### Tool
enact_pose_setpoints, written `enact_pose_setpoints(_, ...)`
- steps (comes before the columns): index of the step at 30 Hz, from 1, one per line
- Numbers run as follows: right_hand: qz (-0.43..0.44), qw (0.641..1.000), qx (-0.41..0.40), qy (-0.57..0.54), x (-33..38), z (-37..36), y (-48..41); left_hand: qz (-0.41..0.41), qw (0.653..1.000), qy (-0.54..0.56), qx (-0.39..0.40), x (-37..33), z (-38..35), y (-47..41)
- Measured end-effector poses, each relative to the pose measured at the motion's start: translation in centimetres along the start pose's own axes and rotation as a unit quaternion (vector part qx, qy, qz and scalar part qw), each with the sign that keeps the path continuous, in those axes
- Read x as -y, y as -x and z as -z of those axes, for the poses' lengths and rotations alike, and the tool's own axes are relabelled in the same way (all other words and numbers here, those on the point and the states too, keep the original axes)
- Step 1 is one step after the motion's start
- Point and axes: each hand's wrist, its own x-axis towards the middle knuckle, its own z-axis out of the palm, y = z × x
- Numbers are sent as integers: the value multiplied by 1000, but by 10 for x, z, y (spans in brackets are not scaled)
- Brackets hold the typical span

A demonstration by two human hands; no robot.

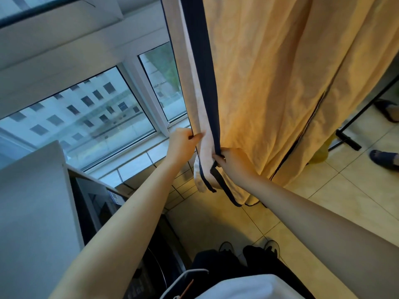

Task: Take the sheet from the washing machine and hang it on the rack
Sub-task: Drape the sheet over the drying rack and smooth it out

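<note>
**Straightening the edge of a hung sheet.** Below and to the left of both grips stands the washing machine (151, 251), dark-fronted under a white top. The window (86, 119) lies behind the left-hand grip. The left hand (183, 142) pinches the pale outer edge of the sheet (269, 83) between thumb and curled fingers. Just right of it and slightly lower, the right hand (234, 164) is closed round the navy border (206, 72) of the neighbouring fold. A narrow pale strip of cloth runs down between the two grips, and its corners dangle loose below them. Above both grips the sheet rises out of view, so its seat on the bar cannot be seen. Right of the right-hand grip the yellow body hangs in deep folds to near the floor tiles (345, 190). Farther right a black leg of the rack (356, 119) shows beside the cloth, with two slippered feet (384, 157) beyond it. The hanging appears largely done, and the step in hand is judged to be spreading this edge. To do it well, draw the grips apart sideways with only a light downward pull, so the cloth does not slide off the bar. Then work down toward the loose corners until the border lies flat.
</note>
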Motion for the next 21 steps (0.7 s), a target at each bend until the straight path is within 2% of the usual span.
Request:
enact_pose_setpoints(8, 28, 999, -38, 13, 8, 10, 2, -1, 1000, 16, 22, 1, 2, 4)
enact_pose_setpoints(11, 38, 997, -71, 14, 16, 22, 5, -50, 996, 74, -19, -7, 14, 8)
enact_pose_setpoints(16, 79, 980, -182, -4, 47, 57, 4, -143, 973, 151, -97, -43, 41, 7)
enact_pose_setpoints(21, 110, 962, -248, -10, 75, 82, 3, -169, 949, 212, -158, -71, 57, 1)
